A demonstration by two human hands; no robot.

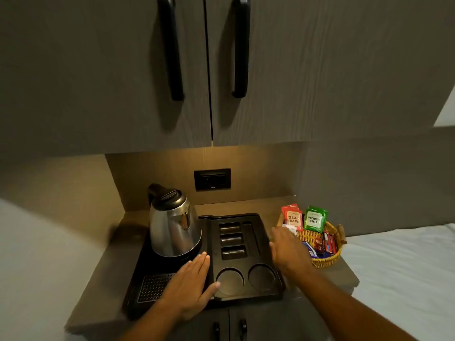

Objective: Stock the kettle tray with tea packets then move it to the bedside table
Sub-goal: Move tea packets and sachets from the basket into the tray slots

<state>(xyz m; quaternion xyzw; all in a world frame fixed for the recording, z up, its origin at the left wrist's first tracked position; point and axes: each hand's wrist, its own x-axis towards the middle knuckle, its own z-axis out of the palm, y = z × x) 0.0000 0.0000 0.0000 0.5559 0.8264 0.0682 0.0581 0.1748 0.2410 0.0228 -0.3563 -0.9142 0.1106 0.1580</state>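
Note:
A black kettle tray [267, 295] sits on a small counter, with a steel kettle [173, 227] on its left half. The tray's rectangular slots and two round cup wells hold nothing. To its right stands a wicker basket [328, 259] with a red Classic Assam packet [293, 217], a green Premium Green packet [315, 219] and other sachets. My left hand [190, 285] lies flat on the tray's front, fingers together, holding nothing. My right hand [286, 247] hovers open between the tray's right edge and the basket, slightly blurred.
The counter [103, 279] is small. Cabinet doors with black handles [240, 48] hang above it. A wall socket [212, 179] sits behind the tray. A white bed surface [403, 271] lies to the right, and lower cabinet handles show at the bottom edge.

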